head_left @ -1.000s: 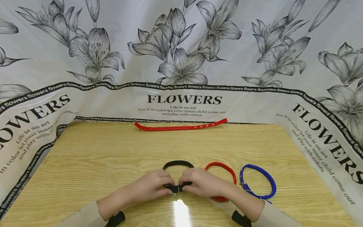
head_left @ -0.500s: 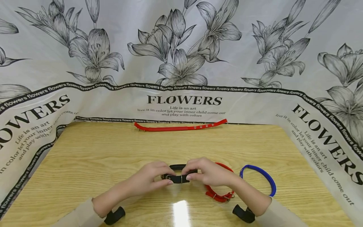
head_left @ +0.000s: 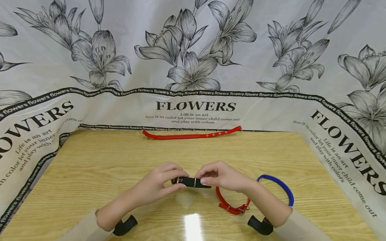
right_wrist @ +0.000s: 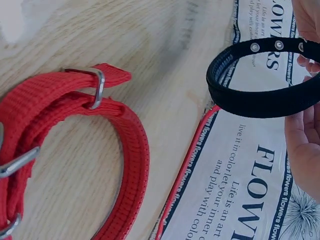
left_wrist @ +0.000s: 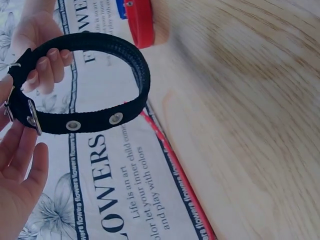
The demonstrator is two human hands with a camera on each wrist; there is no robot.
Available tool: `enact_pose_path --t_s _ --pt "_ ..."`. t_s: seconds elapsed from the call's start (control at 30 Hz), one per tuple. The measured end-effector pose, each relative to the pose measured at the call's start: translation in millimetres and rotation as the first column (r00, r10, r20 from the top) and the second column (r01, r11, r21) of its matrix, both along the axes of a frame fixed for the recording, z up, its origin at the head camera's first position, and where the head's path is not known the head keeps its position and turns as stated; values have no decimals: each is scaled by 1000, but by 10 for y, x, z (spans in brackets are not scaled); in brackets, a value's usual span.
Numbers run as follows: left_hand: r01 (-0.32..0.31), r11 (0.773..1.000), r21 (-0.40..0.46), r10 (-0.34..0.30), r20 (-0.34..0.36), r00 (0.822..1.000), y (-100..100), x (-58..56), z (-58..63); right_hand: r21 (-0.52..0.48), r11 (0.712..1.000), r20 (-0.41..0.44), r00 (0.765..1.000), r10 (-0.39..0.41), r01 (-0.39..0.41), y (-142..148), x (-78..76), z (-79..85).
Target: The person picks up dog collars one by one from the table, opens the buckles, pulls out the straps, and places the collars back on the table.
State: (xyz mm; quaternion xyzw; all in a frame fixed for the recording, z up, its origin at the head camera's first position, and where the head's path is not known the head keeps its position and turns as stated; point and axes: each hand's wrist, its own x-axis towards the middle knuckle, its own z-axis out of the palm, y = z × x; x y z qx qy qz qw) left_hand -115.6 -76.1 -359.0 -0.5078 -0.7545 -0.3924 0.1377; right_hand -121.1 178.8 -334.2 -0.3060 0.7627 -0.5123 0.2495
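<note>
"FLOWERS", above lines beginning "Life is an art", is printed on the white, flower-patterned cloth sheet (head_left: pixel 259 112); "flowers" is repeated along its narrow black bands (head_left: pixel 193 92).

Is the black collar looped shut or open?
Looped shut: the black collar forms a ring in the left wrist view, its strap through a metal loop in the head view. Whether fully buckled, I cannot tell.
</note>
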Motion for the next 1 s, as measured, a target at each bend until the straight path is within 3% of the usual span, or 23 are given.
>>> enact_pose_path --t_s 0.13,0.3,0.4,0.53,0.73,0.87,1.0 --pt "-40 999 1 40 -90 995 28 24 49 -14 1000 33 999 -1 1 -7 -1 20" --pt "-97 995 -21 91 -201 975 54 59 93 -36 999 35 999 20 -19 -13 -15 25" --pt "-126 991 -41 114 -213 970 71 80 109 -47 998 44 998 34 -32 -16 -19 34" --pt "-143 989 -44 134 -167 977 83 105 118 -44 999 42 999 27 -25 -31 -12 56" --pt "-132 991 11 132 -40 990 90 109 114 -24 998 -55 997 -63 62 -99 44 101" --pt "-108 993 46 107 41 993 107 110 118 -38 993 -184 976 -118 112 -179 110 120" --pt "-113 991 67 103 135 986 116 120 130 -74 986 -284 945 -163 148 -246 159 136"
